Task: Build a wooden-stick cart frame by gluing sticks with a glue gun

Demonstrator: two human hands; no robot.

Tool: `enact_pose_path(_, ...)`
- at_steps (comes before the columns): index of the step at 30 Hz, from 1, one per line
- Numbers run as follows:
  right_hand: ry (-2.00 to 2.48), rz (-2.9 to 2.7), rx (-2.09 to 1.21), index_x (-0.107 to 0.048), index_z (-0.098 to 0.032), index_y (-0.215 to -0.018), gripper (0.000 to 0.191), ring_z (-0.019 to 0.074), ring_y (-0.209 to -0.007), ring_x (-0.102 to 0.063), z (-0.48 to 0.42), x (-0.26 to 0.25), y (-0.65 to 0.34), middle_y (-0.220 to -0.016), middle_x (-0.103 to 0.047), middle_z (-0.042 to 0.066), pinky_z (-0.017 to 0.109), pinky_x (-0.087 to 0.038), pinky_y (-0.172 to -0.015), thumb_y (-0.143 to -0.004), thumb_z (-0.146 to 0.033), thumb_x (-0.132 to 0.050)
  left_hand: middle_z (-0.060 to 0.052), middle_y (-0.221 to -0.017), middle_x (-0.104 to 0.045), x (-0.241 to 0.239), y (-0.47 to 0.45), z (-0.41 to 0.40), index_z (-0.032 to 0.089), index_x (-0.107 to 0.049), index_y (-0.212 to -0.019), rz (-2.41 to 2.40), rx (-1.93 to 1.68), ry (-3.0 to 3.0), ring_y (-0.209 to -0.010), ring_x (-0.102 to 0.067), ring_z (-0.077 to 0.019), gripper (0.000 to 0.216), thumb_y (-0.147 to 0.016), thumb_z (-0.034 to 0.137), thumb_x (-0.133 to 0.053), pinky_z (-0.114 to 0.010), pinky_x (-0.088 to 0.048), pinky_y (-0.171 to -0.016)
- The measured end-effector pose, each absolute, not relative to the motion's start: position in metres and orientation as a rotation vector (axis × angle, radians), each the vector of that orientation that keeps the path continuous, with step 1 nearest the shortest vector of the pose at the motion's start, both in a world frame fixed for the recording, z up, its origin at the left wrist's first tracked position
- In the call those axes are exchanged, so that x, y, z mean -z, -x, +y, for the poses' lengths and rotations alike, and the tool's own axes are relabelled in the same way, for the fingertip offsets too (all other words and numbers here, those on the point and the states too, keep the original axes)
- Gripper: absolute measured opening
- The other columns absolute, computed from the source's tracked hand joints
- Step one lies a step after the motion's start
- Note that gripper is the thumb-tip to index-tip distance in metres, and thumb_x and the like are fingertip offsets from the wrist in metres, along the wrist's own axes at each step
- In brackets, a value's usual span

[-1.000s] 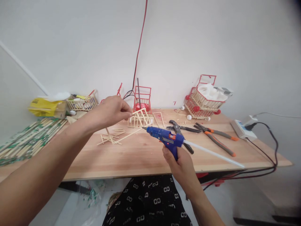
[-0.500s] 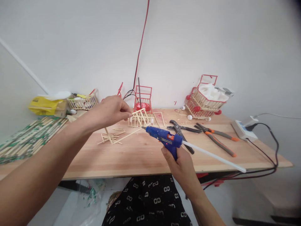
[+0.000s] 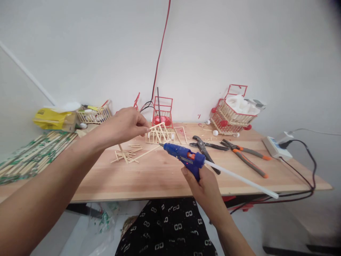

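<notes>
My left hand [image 3: 125,125] is closed in a pinch on a thin wooden stick [image 3: 156,126] that rests against the top of a small stick-built frame [image 3: 160,135] standing on the wooden table [image 3: 160,174]. My right hand [image 3: 205,185] grips the handle of a blue hot glue gun [image 3: 185,156]. Its nozzle points left toward the frame, a short way from it. A long white glue stick [image 3: 239,179] juts out of the gun's back to the right.
Loose sticks [image 3: 126,154] lie left of the frame. Pliers and cutters [image 3: 229,149] lie to the right. Red-and-wood mini carts [image 3: 231,113] and a red frame [image 3: 162,110] stand at the back. Wrapped stick bundles [image 3: 32,156] lie far left, a power strip [image 3: 275,147] with cables far right.
The glue gun has crept slightly left and up toward the frame. My left hand keeps its pinch on the stick, almost still.
</notes>
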State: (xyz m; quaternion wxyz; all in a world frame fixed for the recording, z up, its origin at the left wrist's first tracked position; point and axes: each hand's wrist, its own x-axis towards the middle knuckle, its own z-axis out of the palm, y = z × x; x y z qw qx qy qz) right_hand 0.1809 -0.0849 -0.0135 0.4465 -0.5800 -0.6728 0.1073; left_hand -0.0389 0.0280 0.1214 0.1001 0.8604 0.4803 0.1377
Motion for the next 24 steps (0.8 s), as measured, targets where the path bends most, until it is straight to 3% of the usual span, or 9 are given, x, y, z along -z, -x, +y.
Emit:
enact_pose_path(4, 1.443, -1.667, -0.253, -0.062, -0.015, -0.100, 0.030, 0.0228, -0.076, -0.062, -0.0853, 0.0125, -0.1814, -0.084, -0.069, 0.009, 0.033, -0.049, -0.071, -0.089, -0.041, -0.050, 0.003, -0.051, -0.056, -0.1208, 0.0406, 0.0279, 0.016, -0.071, -0.064, 1.382, -0.418, -2.551, -0.050, -0.043, -0.0088, 0.022, -0.072, 0.027, -0.053, -0.025, -0.026, -0.054)
enact_pose_path(12, 1.462, -1.661, -0.253, -0.063, -0.016, -0.099, 0.028, 0.0223, -0.072, -0.063, -0.0848, 0.0101, -0.1836, -0.080, -0.069, 0.008, 0.031, -0.050, -0.064, -0.089, -0.039, -0.050, 0.003, -0.048, -0.049, -0.1197, 0.0417, 0.0279, 0.015, -0.071, -0.064, 1.379, -0.444, -2.529, -0.048, -0.039, -0.0090, 0.020, -0.070, 0.025, -0.054, -0.026, -0.025, -0.056)
enact_pose_path(24, 1.457, -1.668, -0.229, -0.062, -0.016, -0.110, 0.032, 0.0233, -0.077, -0.064, -0.0857, 0.0112, -0.1820, -0.087, -0.069, 0.009, 0.033, -0.051, -0.070, -0.089, -0.038, -0.051, 0.004, -0.043, -0.047, -0.1197, 0.0433, 0.0271, 0.016, -0.072, -0.061, 1.378, -0.514, -2.498, -0.045, -0.038, -0.0093, 0.019, -0.068, 0.024, -0.055, -0.025, -0.023, -0.050)
